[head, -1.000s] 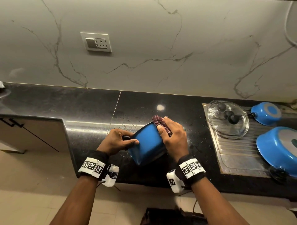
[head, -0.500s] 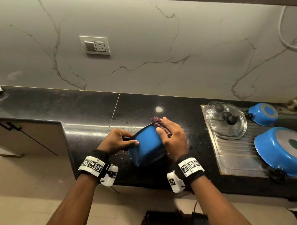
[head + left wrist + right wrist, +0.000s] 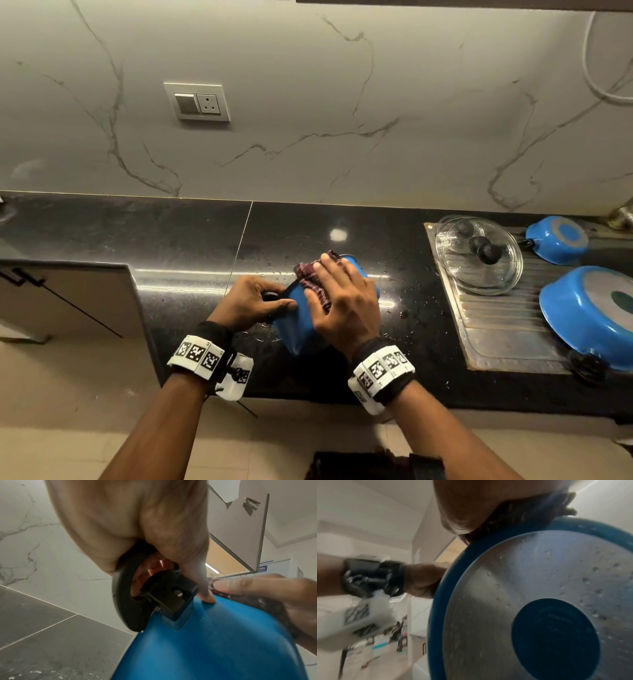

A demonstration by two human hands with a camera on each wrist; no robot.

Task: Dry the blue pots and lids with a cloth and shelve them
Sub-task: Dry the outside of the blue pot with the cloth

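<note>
A blue pot lies tilted on its side on the black counter between my hands. My left hand grips its black loop handle, thumb on the blue wall. My right hand lies with straight fingers over a dark red cloth and presses it onto the pot's outer wall. In the right wrist view the pot's steel base carries water drops, and the cloth is bunched under my palm. The pot's inside is hidden.
On the steel drainboard at the right lie glass lids with black knobs, a small blue pot and a large blue pot, both upside down. A wall socket is behind. An open wall cabinet hangs overhead.
My right hand has slid the cloth from the pot's far rim leftwards across its wall, toward my left hand. Less blue shows now. The left hand keeps its grip on the handle.
</note>
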